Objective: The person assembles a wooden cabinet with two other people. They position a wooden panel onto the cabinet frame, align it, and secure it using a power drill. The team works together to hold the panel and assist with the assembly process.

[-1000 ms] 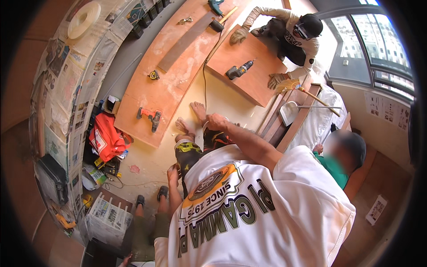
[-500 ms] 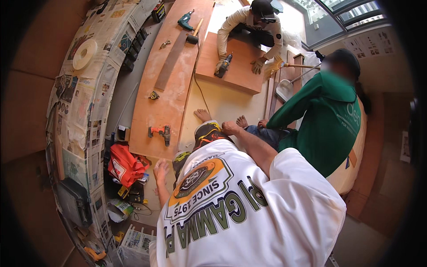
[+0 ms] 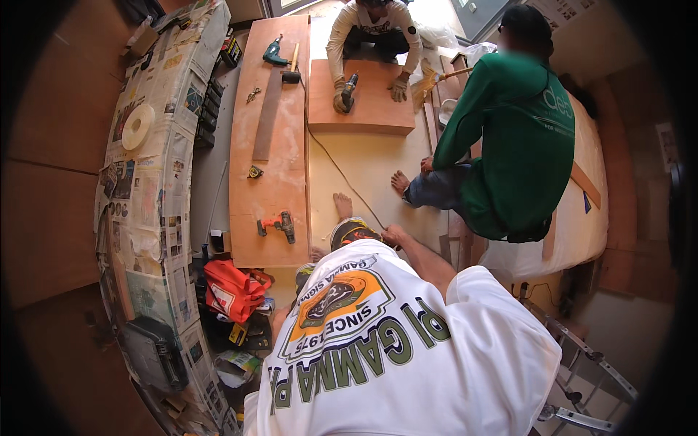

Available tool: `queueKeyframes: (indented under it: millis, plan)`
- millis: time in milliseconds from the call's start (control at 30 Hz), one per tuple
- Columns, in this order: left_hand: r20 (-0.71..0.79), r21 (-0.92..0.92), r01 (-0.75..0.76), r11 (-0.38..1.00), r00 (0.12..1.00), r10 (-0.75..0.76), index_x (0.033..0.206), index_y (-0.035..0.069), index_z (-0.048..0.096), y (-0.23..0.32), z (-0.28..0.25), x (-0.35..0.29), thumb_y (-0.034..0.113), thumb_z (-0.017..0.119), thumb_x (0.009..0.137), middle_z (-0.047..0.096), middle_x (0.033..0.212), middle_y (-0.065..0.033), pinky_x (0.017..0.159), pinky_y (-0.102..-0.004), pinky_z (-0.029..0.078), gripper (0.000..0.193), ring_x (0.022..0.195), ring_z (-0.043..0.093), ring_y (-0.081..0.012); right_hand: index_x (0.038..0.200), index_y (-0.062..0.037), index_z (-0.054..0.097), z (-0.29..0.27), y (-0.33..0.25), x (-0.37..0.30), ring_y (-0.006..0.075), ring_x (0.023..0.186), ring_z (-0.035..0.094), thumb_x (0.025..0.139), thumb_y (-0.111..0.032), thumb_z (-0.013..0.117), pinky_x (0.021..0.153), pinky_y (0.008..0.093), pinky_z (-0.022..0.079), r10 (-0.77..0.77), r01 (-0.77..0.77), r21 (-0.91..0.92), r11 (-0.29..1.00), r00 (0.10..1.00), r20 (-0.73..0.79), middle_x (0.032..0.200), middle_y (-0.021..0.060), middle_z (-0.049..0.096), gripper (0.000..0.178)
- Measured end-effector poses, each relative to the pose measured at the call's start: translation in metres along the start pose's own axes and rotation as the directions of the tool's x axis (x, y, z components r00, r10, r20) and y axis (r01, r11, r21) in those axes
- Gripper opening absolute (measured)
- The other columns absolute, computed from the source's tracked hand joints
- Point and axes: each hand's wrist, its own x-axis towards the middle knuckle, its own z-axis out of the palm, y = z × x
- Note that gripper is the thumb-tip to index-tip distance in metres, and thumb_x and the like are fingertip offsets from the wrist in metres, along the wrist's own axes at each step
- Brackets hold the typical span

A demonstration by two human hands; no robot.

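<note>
Atop the wooden box (image 3: pixel 374 109), a co-worker's glove (image 3: pixel 339 101) now seemingly steadies the drill (image 3: pixel 350 87); our right fingers (image 3: pixel 393 234) curl, hold unclear; left hidden.

The co-worker's gloved hand (image 3: pixel 339 101) came off the corner of the wooden box (image 3: pixel 371 94) and ended up on the drill (image 3: pixel 350 86), lol. The person in green (image 3: pixel 512 145) went from barely showing to mostly visible, and a metal ladder (image 3: pixel 615 377) popped up.

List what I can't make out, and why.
Head view:
Left hand: hidden by the white shirt, bar perhaps a sliver of skin.
Right hand: its own back hides any grip on the cable.
Far co-worker: crown cut off by the top edge.
Ladder: cut by the dark rim.
</note>
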Motion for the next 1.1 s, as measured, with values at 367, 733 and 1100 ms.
queueKeyframes:
  millis: [367, 733, 1100]
  plan:
    - [-0.019, 0.142, -0.188, 0.972, 0.981, 0.192, 0.148, 0.009, 0.049, 0.078, -0.001, 0.095, 0.036, 0.073, 0.097, 0.065, 0.131, -0.0070, 0.082, -0.0402, 0.055, 0.063, 0.117, 0.065, -0.0246, 0.091, 0.0052, 0.073, -0.001, -0.033, 0.009, 0.0346, 0.072, 0.072, 0.097, -0.048, 0.053, 0.058, 0.0487, 0.059, -0.274, 0.250, -0.132, 0.959, 0.937, -0.217, 0.086, 0.0227, 0.073, 0.057]
    - [0.351, 0.038, -0.174, 0.984, 0.924, 0.150, 0.129, 0.002, 0.066, 0.002, -0.015, 0.082, 0.024, 0.070, 0.100, 0.075, 0.103, -0.0117, 0.077, -0.0329, 0.056, 0.036, 0.088, 0.071, -0.0195, 0.087, 0.0059, 0.074, -0.007, -0.030, 0.004, 0.0340, 0.067, 0.071, 0.086, -0.038, 0.064, 0.058, 0.0460, 0.061, -0.118, 0.104, -0.074, 0.992, 0.969, -0.215, 0.083, 0.0207, 0.072, 0.045]
    - [0.035, -0.047, -0.205, 0.978, 0.978, 0.207, 0.114, -0.002, 0.069, -0.055, -0.040, 0.151, 0.016, 0.069, 0.097, 0.075, 0.099, -0.0111, 0.075, -0.0325, 0.057, 0.024, 0.083, 0.071, -0.0175, 0.106, -0.0007, 0.077, 0.007, -0.042, 0.001, 0.0344, 0.080, 0.073, 0.086, -0.040, 0.065, 0.063, 0.0457, 0.064, -0.137, 0.112, -0.183, 0.977, 0.982, -0.131, 0.098, 0.0185, 0.075, 0.046]
